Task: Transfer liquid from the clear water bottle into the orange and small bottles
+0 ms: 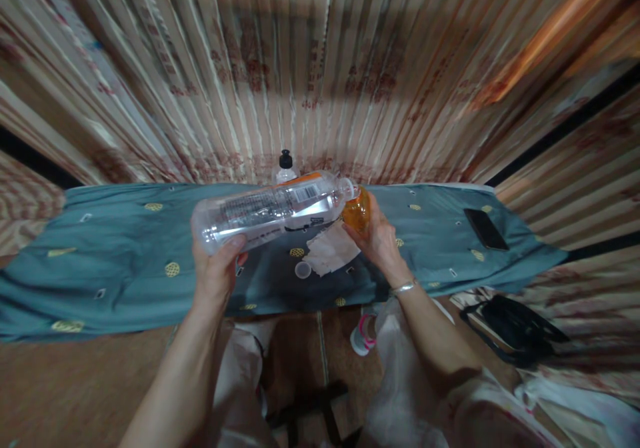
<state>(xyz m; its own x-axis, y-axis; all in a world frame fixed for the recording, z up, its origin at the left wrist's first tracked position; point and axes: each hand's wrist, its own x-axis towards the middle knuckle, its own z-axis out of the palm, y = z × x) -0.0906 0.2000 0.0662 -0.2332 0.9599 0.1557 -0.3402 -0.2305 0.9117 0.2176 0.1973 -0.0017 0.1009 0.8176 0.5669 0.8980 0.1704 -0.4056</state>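
Observation:
My left hand point(220, 261) is closed around the base of a large clear plastic bottle point(265, 211), which lies tilted nearly level with its mouth to the right. Printed labelling shows on its side. In my right hand point(380, 235) is a small amber bottle point(356, 211), its upper part right at the clear bottle's mouth; I cannot tell whether the two touch. Below them a crumpled white tissue point(333, 248) lies on the cloth, with a small white cap point(303, 270) beside it. Behind the clear bottle stands another bottle point(285, 165) with a black top.
A teal cloth with yellow pineapples point(125, 255) covers the table. A black phone point(485, 229) lies at its right end. Pleated curtains point(310, 68) hang behind and at the sides. On the floor at right sits a black bag point(515, 325); my shoe point(363, 336) shows below the table edge.

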